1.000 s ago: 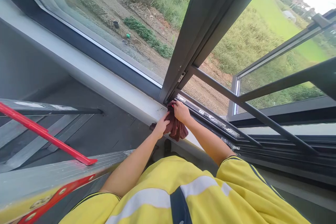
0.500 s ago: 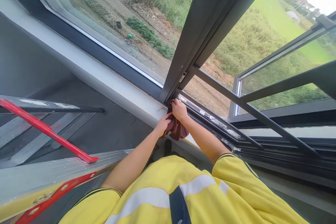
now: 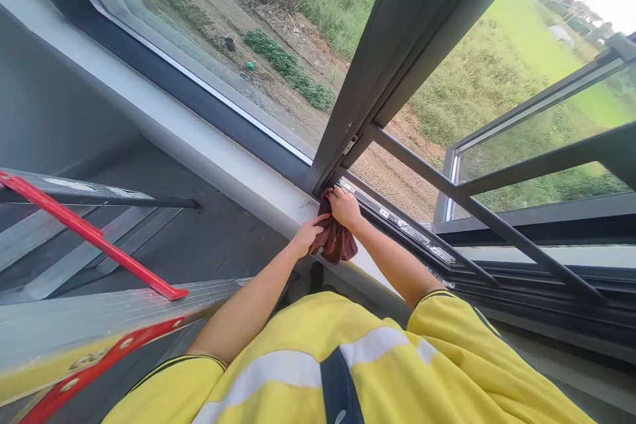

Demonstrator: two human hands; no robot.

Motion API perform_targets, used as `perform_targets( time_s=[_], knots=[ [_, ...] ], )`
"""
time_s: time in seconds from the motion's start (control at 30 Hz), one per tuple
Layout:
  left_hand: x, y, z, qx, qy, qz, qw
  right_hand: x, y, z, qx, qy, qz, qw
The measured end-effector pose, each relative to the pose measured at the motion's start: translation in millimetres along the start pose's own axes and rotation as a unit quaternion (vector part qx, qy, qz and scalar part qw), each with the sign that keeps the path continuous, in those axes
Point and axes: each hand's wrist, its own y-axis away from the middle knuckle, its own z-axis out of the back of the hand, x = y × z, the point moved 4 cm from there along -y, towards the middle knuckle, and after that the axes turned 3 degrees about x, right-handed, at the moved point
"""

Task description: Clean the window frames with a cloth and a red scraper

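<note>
A dark brown cloth (image 3: 338,244) hangs bunched between my two hands, over the inner edge of the white window sill (image 3: 248,180). My right hand (image 3: 345,207) is closed on its upper part, pressed into the corner where the dark window frame (image 3: 325,175) meets the bottom track. Lower and to the left, my left hand (image 3: 308,237) pinches the cloth's left side. The fingertips of my right hand are partly hidden in the corner. A bottom track (image 3: 397,220) with a white label and scraps of clear film runs rightward from there.
A stepladder (image 3: 99,318) with a red brace (image 3: 99,238) stands close on my left. Dark bars (image 3: 511,232) cross the window opening on my right, with an outward-opened sash (image 3: 536,146) beyond. A large fixed pane (image 3: 238,26) is on the left.
My right hand has shifted slightly right and down along the frame corner, still gripping the cloth. The left hand keeps its hold. The view has tilted a little.
</note>
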Motion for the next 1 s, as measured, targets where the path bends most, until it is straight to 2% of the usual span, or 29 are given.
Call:
perform_targets(
  time_s=[0.1,0.23,0.37,0.53,0.67,0.8,0.93,1.0],
  knots=[
    [-1.2,-0.3,3.1,-0.023,0.009,-0.037,0.999,-1.3,1.3,-0.3,-0.007,0.004,-0.017,1.000],
    [3.6,1.7,9.2,-0.044,0.006,-0.041,0.998,4.4,9.1,-0.6,0.000,-0.001,0.062,0.998],
    [6.8,6.4,9.9,-0.028,-0.049,-0.026,0.998,0.0,8.5,0.3,-0.030,-0.011,0.033,0.999],
    [2.4,9.2,7.4,-0.034,-0.078,-0.013,0.996,2.6,-5.0,-3.7,-0.080,-0.029,-0.028,0.996],
    [2.1,11.2,1.4,-0.027,-0.074,-0.010,0.997,3.8,-5.9,-2.0,-0.074,-0.047,0.018,0.996],
    [2.3,11.3,-1.3,-0.026,-0.055,-0.016,0.998,-3.7,-1.6,3.5,-0.107,-0.053,-0.026,0.993],
    [2.8,12.2,0.7,-0.028,-0.039,-0.015,0.999,2.2,-1.3,2.0,-0.078,-0.054,0.033,0.995],
    [3.8,13.8,1.2,-0.027,-0.034,-0.011,0.999,-0.4,-1.2,3.7,-0.081,-0.058,0.019,0.995]
  ],
)
